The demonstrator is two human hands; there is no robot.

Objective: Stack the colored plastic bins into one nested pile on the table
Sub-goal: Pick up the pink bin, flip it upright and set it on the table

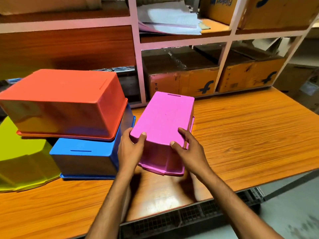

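A pink bin (164,118) lies upside down in the middle of the wooden table (250,135). My left hand (131,149) grips its near left corner and my right hand (186,145) grips its near right corner, thumbs on the upturned base. To the left, a blue bin (86,157) sits upside down on the table. An orange-red bin (63,100), also upside down, rests tilted on top of the blue one. A yellow-green bin (20,161) lies at the far left, partly under the orange-red bin and cut off by the frame edge.
A white-framed shelf unit (139,66) stands behind the table, holding cardboard boxes (183,81) and stacked papers (170,19). The table's front edge runs close to me, with a wire mesh rack (172,219) below it and grey floor at the right.
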